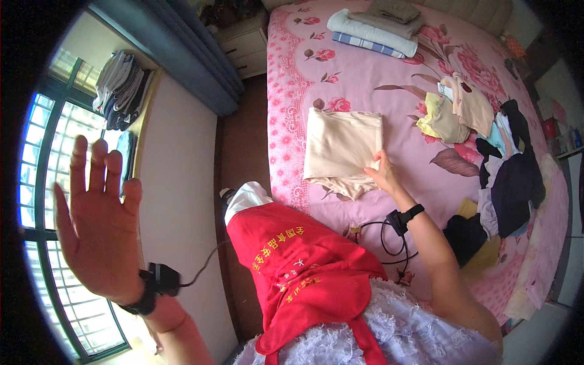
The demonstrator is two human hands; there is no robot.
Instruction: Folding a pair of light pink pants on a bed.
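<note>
A folded cream garment or cloth [342,146] lies on the pink flowered bedspread, its lower edge loose and rumpled. At its right edge is my right hand [384,175], thumb on top and fingers closed about the fabric's border. Raised well off to the left, before the window, my left hand [100,225] is empty, its fingers stretched upward and spread. Each wrist wears a black strap with a small device, and a dark cable runs from it. What the cream piece is exactly cannot be made out.
Folded towels [374,31] are stacked at the bed's far side. Loose clothes [508,182] lie heaped on the right, with yellow and peach garments [453,112] beside them. Folded clothes [121,91] fill the windowsill. A red apron [304,267] covers my lap next to the bed edge.
</note>
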